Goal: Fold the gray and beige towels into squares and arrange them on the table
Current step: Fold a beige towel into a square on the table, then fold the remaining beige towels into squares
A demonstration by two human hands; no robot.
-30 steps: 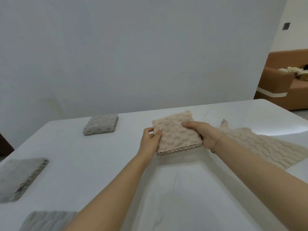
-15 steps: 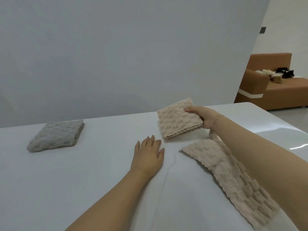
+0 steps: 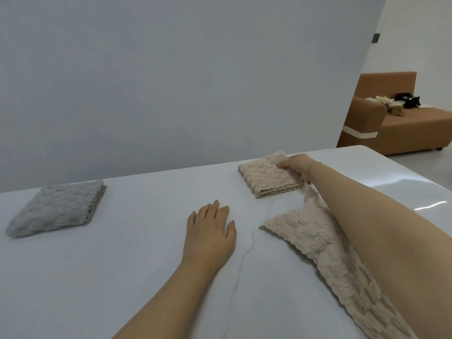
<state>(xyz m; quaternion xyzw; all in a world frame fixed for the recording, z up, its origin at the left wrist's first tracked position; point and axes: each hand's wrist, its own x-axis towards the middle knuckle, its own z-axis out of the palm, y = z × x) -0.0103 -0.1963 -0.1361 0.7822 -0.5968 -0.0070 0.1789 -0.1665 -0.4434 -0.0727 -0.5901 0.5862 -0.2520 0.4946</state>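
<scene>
The white table [image 3: 122,277] carries 3 towels in view. A folded beige towel [image 3: 267,176] lies flat near the far edge, right of centre, as a rough square with its scalloped layered edges facing the camera. The right hand [image 3: 297,165] is on its right side: the thumb lies on the top surface and the fingers are tucked round the right edge, so the hand grasps this towel. A thin bracelet [image 3: 308,168] sits at the right wrist.

A second beige towel [image 3: 315,241] lies unfolded on the table just in front of the folded one and extends toward the near right corner. The right forearm passes over it and hides part of its right side; whether its far end touches the folded towel cannot be told.

The left hand [image 3: 210,232] rests palm down on the bare table, fingers straight and slightly spread, holding nothing. It lies just left of the unfolded towel without touching it.

A folded gray towel [image 3: 57,210] lies flat at the left, near the far edge, well apart from both hands.

Beyond the table stands a plain pale wall [image 3: 171,81]. At the far right, a brown sofa [image 3: 391,118] carries several small items on its seat, too small to identify.
</scene>
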